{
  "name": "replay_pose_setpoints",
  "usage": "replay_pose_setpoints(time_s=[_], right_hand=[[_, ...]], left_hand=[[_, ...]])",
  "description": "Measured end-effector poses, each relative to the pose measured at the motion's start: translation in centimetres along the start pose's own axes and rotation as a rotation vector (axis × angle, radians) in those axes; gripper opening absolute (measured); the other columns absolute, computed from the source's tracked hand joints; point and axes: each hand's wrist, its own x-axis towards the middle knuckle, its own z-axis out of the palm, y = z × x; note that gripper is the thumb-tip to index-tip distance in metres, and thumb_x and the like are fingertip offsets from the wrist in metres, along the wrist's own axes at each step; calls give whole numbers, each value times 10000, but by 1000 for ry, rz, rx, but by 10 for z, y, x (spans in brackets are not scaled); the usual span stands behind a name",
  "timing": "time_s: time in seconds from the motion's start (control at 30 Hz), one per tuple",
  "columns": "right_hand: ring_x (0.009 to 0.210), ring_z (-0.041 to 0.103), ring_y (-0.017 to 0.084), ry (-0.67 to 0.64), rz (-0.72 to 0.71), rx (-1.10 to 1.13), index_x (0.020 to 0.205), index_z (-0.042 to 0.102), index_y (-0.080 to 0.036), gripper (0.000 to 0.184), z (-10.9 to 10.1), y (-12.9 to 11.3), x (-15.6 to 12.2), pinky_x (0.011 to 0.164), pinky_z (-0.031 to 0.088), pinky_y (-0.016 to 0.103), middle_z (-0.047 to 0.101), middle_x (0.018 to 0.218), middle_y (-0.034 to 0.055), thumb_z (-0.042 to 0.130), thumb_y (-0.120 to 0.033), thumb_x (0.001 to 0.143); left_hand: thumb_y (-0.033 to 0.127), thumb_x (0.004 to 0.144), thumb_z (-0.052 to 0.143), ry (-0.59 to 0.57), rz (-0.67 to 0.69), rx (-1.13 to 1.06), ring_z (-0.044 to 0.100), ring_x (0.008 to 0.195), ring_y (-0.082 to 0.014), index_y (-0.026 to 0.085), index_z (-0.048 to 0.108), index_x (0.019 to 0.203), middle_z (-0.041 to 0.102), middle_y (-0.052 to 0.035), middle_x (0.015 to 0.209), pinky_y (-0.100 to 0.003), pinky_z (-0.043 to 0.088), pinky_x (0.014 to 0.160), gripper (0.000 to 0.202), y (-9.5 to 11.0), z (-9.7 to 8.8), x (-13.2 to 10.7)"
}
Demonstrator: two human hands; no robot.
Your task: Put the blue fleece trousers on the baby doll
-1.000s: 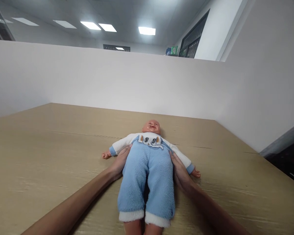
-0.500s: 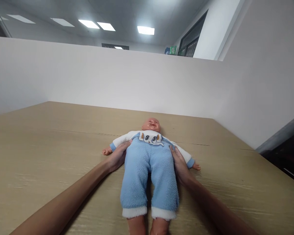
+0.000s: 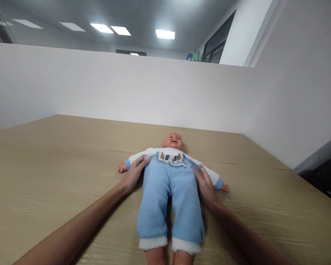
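A baby doll (image 3: 173,141) lies on its back, its head away from me, its arms spread and its lower legs cut off by the frame. It wears a white long-sleeved top with blue cuffs and light-blue fleece overalls (image 3: 156,195) with an elephant face (image 3: 171,158) on the chest. My left hand (image 3: 135,172) pinches the overalls' upper edge at the doll's side, thumb on top. At the opposite side, my right hand (image 3: 205,183) is closed on the matching edge, which it draws outward. The undersides of both hands' fingers are partly hidden.
The doll rests on a wide wooden table (image 3: 57,154) with a thin seam across it. A white partition (image 3: 143,88) rises behind the far edge, and a white wall (image 3: 298,92) stands to the right. A dark object (image 3: 325,176) sits beyond the table's right edge.
Around the edge, my left hand's fingers have come up into clearer view, and the side straps look pulled a little wider. The whole view has shifted slightly.
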Motion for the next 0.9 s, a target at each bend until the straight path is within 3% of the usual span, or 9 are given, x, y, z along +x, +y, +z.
replay_pose_setpoints(time_s=[0.13,0.37,0.47,0.53,0.63,0.73,0.8,0.9], right_hand=[[974,585,230,66,-72,-163,961,650,-255,373,-3,-4,-4,980,462,345,642,938,-23,706,-621,913],[948,613,252,253,-251,-401,1104,642,-251,386,-10,-10,-8,901,484,390,682,1055,47,695,-582,914],[944,623,246,295,-359,-440,1102,625,-245,354,-1,-29,4,908,491,399,680,1099,67,677,-553,936],[948,642,245,256,-420,-458,1065,617,-242,311,18,-50,17,906,490,392,683,1070,61,663,-529,954],[958,672,243,-6,-473,-516,1027,635,-247,238,63,-84,47,894,504,374,720,1035,52,633,-483,993],[1026,687,252,-411,-560,-794,1060,709,-229,212,114,-100,85,956,499,393,771,1083,71,596,-404,1022],[1095,688,260,-781,-575,-975,1208,716,-210,246,144,-95,110,971,503,402,765,1208,96,600,-277,1001],[1035,703,237,-1073,-550,-1017,1073,775,-225,298,174,-72,137,914,523,341,792,1135,51,725,-78,818]], left_hand=[[548,1031,619,5,78,112,449,825,-175,203,584,899,529,25,845,-282,364,799,371,6,0,-3],[506,1053,607,40,209,236,536,980,-212,211,654,1098,616,-21,1027,-300,413,916,302,3,7,-4],[479,1074,580,108,277,332,554,1032,-229,218,648,1176,624,-46,1078,-320,412,958,288,2,8,-5],[455,1092,553,147,330,397,555,1040,-231,217,638,1184,623,-58,1094,-332,409,962,268,2,9,-7],[425,1109,524,181,394,442,551,1026,-229,217,626,1162,618,-65,1099,-340,409,957,237,4,10,-9],[399,1116,510,177,432,449,555,1027,-233,219,620,1159,615,-69,1098,-346,420,964,216,7,11,-10],[374,1119,507,163,451,444,564,1072,-240,221,618,1174,623,-79,1130,-358,424,1005,197,8,12,-11],[341,1122,506,154,457,434,574,1126,-243,223,616,1183,634,-90,1171,-374,425,1049,172,10,14,-11]])
